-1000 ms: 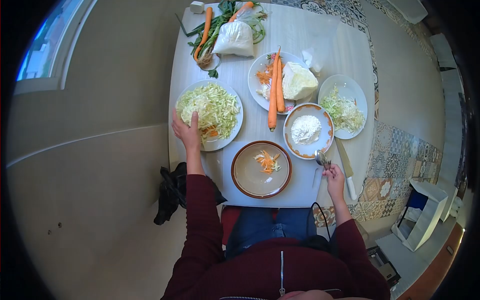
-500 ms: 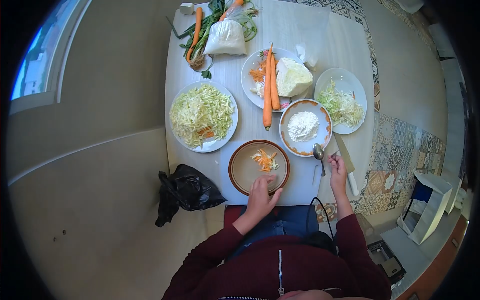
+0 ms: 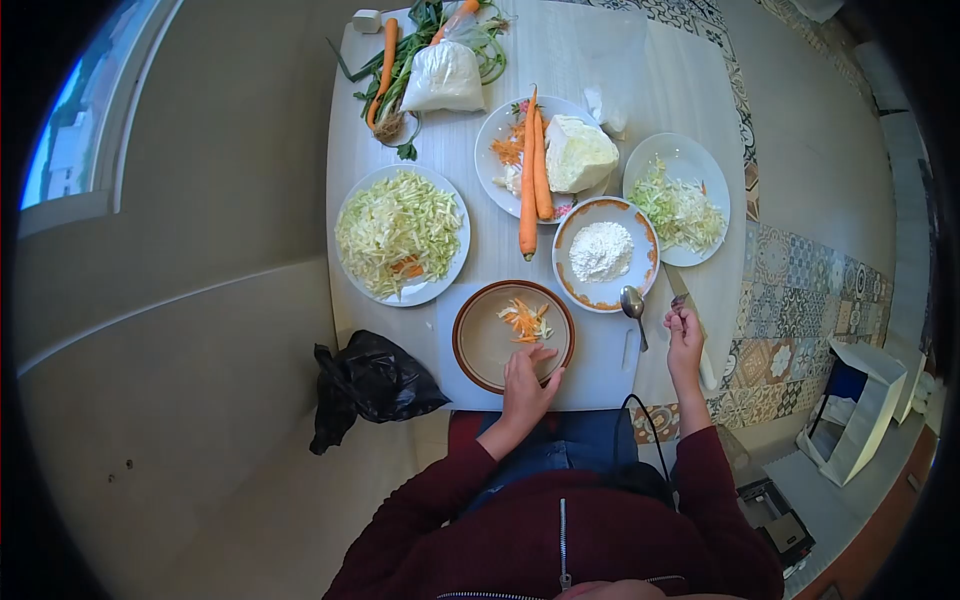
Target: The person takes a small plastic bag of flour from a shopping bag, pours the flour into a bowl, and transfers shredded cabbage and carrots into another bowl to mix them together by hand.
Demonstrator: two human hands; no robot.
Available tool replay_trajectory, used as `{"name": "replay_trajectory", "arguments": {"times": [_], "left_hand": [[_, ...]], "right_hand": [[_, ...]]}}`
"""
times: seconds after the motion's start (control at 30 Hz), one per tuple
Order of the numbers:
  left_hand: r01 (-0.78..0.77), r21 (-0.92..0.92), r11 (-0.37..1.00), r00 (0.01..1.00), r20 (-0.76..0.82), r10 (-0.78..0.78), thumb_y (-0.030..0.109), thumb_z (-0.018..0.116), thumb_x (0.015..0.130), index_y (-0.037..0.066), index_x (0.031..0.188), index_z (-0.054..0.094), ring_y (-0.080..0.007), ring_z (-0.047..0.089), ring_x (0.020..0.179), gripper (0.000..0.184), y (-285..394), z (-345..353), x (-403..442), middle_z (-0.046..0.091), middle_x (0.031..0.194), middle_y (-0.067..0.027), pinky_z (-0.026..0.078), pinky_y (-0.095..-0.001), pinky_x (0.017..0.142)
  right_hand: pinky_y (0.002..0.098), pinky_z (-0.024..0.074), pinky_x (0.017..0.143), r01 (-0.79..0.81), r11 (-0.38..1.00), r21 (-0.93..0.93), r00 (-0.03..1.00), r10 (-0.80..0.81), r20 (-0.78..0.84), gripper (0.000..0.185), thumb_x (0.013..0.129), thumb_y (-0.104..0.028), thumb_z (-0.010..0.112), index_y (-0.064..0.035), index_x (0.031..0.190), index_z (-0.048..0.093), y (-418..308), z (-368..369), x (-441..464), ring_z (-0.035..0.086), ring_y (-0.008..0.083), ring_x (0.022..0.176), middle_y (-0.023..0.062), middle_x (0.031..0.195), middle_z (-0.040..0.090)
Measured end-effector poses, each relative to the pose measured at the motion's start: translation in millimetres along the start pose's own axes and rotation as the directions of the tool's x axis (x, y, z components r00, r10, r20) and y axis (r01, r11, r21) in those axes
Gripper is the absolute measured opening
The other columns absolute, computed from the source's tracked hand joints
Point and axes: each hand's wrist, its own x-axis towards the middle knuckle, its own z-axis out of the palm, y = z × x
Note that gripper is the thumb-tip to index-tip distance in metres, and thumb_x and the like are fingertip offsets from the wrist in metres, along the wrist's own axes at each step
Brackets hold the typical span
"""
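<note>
My left hand [image 3: 528,388] rests at the near rim of a brown-edged bowl [image 3: 480,362], fingers apart and reaching over the inside. A small heap of carrot and cabbage shreds [image 3: 526,320] lies in that bowl. My right hand [image 3: 685,338] is closed with a small metal utensil [image 3: 680,300] in its fingers; its end looks fork-like, though most of it is hidden. Beside that hand a spoon [image 3: 633,303] leans on the rim of the orange-patterned bowl [image 3: 568,282], which holds white powder [image 3: 601,251]. A knife [image 3: 708,368] lies just under and beyond my right hand.
Left stands a plate [image 3: 462,245] of shredded cabbage; another plate [image 3: 718,172] of shreds is at right. Behind, two carrots and a cabbage piece [image 3: 580,155] share a plate. A powder bag [image 3: 443,78], greens and a black plastic bag [image 3: 385,380] stand around the table's left side.
My right hand has lifted the metal utensil slightly, and its end shows more clearly. My left hand stays at the bowl, its fingers shifted a little. The whole view has moved slightly.
</note>
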Motion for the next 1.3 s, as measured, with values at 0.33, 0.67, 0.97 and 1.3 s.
{"name": "replay_trajectory", "arguments": {"times": [0.33,0.67,0.97,1.3], "left_hand": [[-0.048,-0.128,0.991,0.986,0.149,0.067,0.002,0.074,0.073,0.004,0.112,0.051,-0.0292,0.060,0.100,0.045,0,1,-2,0.067,0.098,-0.0097,0.048,-0.0362,0.082],[-0.211,-0.110,0.971,0.974,0.057,0.218,-0.001,0.063,0.082,0.004,0.116,0.055,-0.0291,0.060,0.107,0.036,7,1,-5,0.062,0.113,-0.0150,0.044,-0.0471,0.098],[-0.459,-0.131,0.879,0.875,0.105,0.473,0.006,0.066,0.082,0.004,0.099,0.063,-0.0293,0.063,0.075,0.018,-3,7,-17,0.061,0.077,-0.0107,0.052,-0.0355,0.088],[-0.090,0.233,0.968,0.784,-0.583,0.213,0.003,0.070,0.068,0.008,0.112,0.061,-0.0321,0.055,0.102,0.045,-13,-169,84,0.060,0.111,-0.0139,0.044,-0.0412,0.087]], "right_hand": [[0.0276,0.0498,0.073,0.064,0.987,-0.147,0.997,-0.071,-0.042,0.020,0.092,-0.003,0.051,0.0031,0.109,0.058,-10,16,6,0.065,0.0178,0.076,0.0140,0.081,0.065],[0.0298,0.0479,0.074,0.213,0.945,-0.247,0.965,-0.243,-0.097,0.047,0.087,0.005,0.049,-0.0125,0.131,0.054,-23,31,1,0.063,0.0219,0.080,0.0126,0.087,0.059],[0.0356,0.0411,0.088,0.261,0.890,-0.375,0.955,-0.295,-0.036,0.050,0.086,0.002,0.048,-0.0074,0.136,0.047,-24,41,-8,0.051,0.0279,0.102,0.0154,0.109,0.051],[0.0366,0.0445,0.084,0.600,0.800,0.025,0.735,-0.563,0.377,0.028,0.084,-0.004,0.054,0.0001,0.112,0.056,-188,127,16,0.055,0.0310,0.094,0.0164,0.101,0.056]]}}
